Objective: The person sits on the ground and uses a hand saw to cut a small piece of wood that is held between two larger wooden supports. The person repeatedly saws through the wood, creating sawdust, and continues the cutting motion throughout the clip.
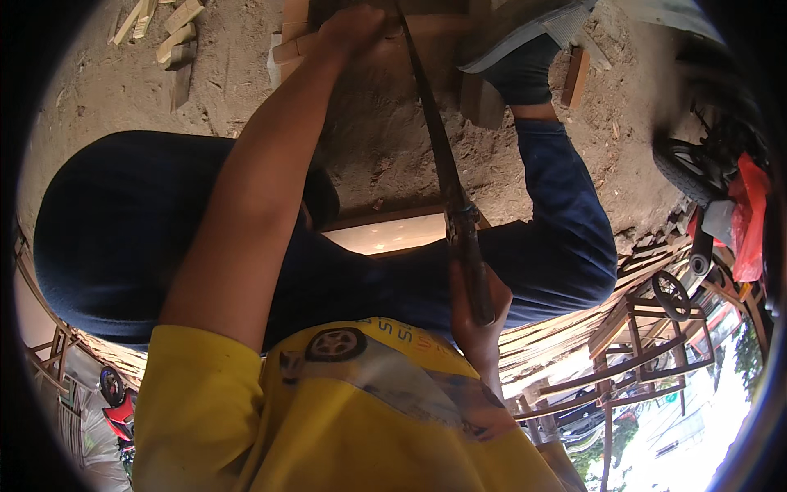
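My left hand (354, 28) is at the top, curled on a pale wooden piece (425, 25) beside the far end of a long, narrow dark tool (428, 98), which looks like a saw seen edge-on. My right hand (479, 299) grips the tool's dark handle near my lap. The blade slants away from my body across the dirt between my legs. My right foot in a grey shoe (516, 37) rests by wooden blocks (482, 98), and a pale plank (389, 230) lies beyond my thigh.
Loose offcuts (176, 41) lie on the dirt (123, 98) at upper left, a wood block (575, 75) at right. A motorbike tyre (684, 172) and red plastic (748, 213) sit right. Wooden frames (656, 361) and stacked strips stand behind me, a red motorbike (121, 410) at lower left.
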`<state>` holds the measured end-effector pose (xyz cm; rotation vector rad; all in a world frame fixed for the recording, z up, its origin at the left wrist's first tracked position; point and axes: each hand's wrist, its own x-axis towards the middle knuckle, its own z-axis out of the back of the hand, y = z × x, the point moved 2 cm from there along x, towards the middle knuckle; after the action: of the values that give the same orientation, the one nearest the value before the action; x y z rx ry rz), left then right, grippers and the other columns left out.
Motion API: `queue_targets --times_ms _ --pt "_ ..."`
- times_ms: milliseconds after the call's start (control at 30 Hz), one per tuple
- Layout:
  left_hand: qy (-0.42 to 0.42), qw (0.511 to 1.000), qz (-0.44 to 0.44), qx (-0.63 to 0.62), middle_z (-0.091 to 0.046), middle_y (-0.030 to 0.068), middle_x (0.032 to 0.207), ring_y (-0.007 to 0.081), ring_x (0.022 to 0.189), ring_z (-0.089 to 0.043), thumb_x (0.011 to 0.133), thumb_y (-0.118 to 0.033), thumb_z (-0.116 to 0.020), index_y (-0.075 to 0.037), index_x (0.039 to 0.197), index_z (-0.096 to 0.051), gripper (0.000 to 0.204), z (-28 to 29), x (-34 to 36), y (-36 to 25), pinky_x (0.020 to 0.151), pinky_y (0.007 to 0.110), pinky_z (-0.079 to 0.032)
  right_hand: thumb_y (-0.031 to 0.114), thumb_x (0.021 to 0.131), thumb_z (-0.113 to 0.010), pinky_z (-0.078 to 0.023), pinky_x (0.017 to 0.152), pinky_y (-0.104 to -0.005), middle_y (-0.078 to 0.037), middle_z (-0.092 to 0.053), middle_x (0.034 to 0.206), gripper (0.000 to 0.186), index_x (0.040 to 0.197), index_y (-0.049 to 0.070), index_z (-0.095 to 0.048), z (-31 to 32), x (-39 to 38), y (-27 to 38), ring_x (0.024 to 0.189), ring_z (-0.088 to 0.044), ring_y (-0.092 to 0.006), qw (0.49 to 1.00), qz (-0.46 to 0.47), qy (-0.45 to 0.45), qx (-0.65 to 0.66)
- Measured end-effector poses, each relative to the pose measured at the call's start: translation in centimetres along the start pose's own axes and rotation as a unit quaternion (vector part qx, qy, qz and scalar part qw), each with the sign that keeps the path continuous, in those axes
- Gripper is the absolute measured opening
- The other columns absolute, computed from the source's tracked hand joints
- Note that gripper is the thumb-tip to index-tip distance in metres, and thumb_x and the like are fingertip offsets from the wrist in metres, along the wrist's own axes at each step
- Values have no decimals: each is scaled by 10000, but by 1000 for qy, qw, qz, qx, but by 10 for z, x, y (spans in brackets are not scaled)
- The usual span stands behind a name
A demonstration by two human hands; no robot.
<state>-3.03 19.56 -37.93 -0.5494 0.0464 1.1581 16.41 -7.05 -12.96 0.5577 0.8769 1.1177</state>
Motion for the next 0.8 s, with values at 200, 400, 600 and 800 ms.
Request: queue_targets --times_ms 200,400,600,800 --pt "-38 997 -12 -71 -688 186 916 348 861 -673 919 -315 -568 -27 978 -667 311 -36 12 18 715 447 -550 54 884 -641 -384 477 -271 -23 -540 590 156 761 -19 -581 -44 70 4 537 -454 -50 996 -59 38 54" --pt "27 998 -26 58 -683 194 880 342 864 -675 892 -278 -605 -64 1010 -668 252 19 -14 -15 708 460 -548 105 911 -633 -343 480 -270 -3 -508 586 194 782 -31 -580 1 9 3 559 -415 -37 999 -43 13 5" --pt "-9 1000 -24 17 -681 201 845 339 797 -678 891 -280 -603 -38 992 -663 269 6 -14 -12 697 480 -543 58 896 -620 -382 492 -286 -28 -512 583 140 790 -28 -588 -37 64 -1 573 -474 -54 998 -32 32 45" --pt "-41 998 12 -49 -684 220 923 350 849 -676 879 -353 -627 -17 1000 -667 359 -3 -6 5 723 463 -537 70 908 -635 -326 482 -248 14 -488 602 133 814 -16 -598 -8 -3 0 585 -405 -21 998 -51 33 26"
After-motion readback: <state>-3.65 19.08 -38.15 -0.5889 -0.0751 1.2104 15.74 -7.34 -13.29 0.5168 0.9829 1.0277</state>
